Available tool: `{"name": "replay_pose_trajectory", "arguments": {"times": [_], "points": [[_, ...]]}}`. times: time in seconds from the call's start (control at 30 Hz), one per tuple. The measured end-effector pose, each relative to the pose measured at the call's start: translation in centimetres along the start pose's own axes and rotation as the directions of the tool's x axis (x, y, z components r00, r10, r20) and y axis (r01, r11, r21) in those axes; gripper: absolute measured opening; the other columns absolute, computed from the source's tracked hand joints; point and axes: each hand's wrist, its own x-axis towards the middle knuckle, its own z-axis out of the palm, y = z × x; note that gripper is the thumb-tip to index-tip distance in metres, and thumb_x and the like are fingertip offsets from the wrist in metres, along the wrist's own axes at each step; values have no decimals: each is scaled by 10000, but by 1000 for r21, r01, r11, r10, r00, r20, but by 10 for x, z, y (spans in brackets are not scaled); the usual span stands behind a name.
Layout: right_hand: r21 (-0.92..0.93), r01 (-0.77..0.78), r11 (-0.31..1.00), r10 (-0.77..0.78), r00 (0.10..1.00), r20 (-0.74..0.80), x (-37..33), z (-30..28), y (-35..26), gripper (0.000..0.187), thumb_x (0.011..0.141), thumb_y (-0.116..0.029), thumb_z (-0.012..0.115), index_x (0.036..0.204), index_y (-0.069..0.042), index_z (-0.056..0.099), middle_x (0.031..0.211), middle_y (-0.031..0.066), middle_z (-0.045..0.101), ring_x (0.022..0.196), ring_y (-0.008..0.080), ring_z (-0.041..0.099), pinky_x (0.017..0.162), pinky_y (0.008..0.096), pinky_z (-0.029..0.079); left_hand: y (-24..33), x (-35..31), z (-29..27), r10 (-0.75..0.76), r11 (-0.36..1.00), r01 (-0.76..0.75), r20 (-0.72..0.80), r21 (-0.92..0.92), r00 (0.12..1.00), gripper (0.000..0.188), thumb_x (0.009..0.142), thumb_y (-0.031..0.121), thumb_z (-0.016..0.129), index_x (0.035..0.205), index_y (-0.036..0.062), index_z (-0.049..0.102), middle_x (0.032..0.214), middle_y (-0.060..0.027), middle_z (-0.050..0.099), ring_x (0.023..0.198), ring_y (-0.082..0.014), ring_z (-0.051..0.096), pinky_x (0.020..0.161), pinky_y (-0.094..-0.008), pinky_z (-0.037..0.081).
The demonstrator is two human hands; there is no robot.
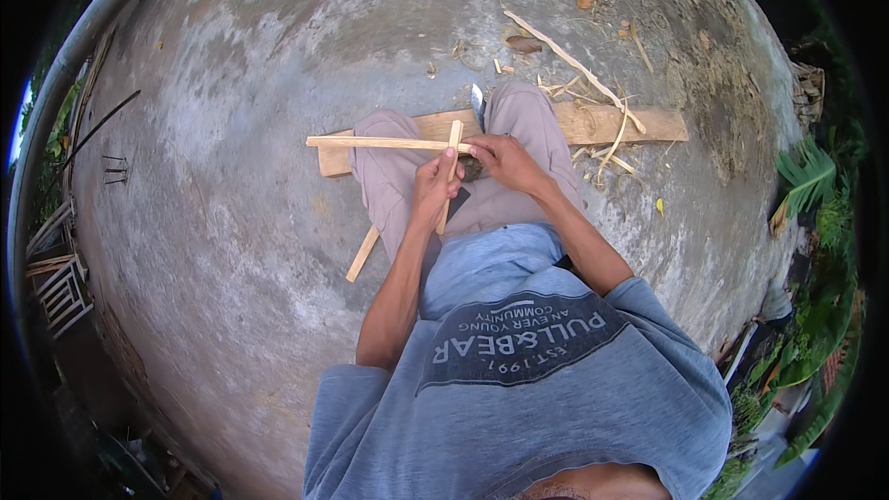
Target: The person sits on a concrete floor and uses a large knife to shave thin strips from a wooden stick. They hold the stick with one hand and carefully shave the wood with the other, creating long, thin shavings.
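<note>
My left hand [435, 187] is closed around a short wooden stick [454, 134], which points away from me with its lower end below the fist. Crossing it near its top lies a long, thin wooden stick [370, 142], reaching out to the left above my knee. The fingers of my right hand [507, 162] pinch the right end of this long stick, just beside the crossing. A shiny metal blade [478, 100] stands up between my knees; its lower part is hidden. A wooden plank [630, 124] runs crosswise beneath my legs.
Another wooden strip [363, 255] sticks out by my left leg. Long peeled strips [579, 65] and shavings lie on the concrete floor [222, 194] and over the plank's right half. A metal pipe [93, 14] curves along the left; plants [815, 181] border the right.
</note>
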Motion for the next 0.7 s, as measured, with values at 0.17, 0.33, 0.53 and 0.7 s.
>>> {"name": "replay_pose_trajectory", "arguments": {"times": [0.17, 0.33, 0.53, 0.7], "points": [[153, 16, 988, -18, 1000, 18, 3, 3, 16, 184, 1016, -100, 586, 1132, 33, 638, 839, 80, 654, 786, 154, 588, 732, 336, 502, -3, 1, 1, -2, 1000, 1, 3, 31, 1000, 432, 1055, 422, 554, 902, 25, 631, 732, 1, 547, 519, -28, 388, 452, -198, 283], [135, -100, 986, 90, 993, 77, 4, 3, 15, 173, 998, -129, 613, 1066, 29, 631, 863, 127, 681, 804, 184, 650, 726, 351, 515, -1, -1, 9, -31, 999, 30, -15, -18, 999, 422, 1059, 408, 550, 923, 21, 647, 730, -1, 551, 502, -29, 381, 435, -199, 272], [213, -60, 975, 48, 997, 61, 6, 2, 9, 190, 982, -145, 637, 1069, 24, 642, 881, 127, 702, 818, 185, 675, 751, 344, 528, 8, -4, 11, -82, 994, 78, -58, -76, 995, 421, 1045, 425, 571, 987, 19, 665, 748, -4, 561, 489, -28, 395, 413, -193, 274], [346, -92, 934, 61, 993, 98, 7, 7, 16, 225, 1013, -167, 623, 1121, 29, 600, 848, 68, 660, 857, 134, 620, 809, 302, 506, 7, -2, 7, -122, 987, 117, -39, -113, 992, 411, 1027, 426, 604, 996, 23, 678, 743, -3, 566, 481, -25, 400, 412, -185, 275]]}}
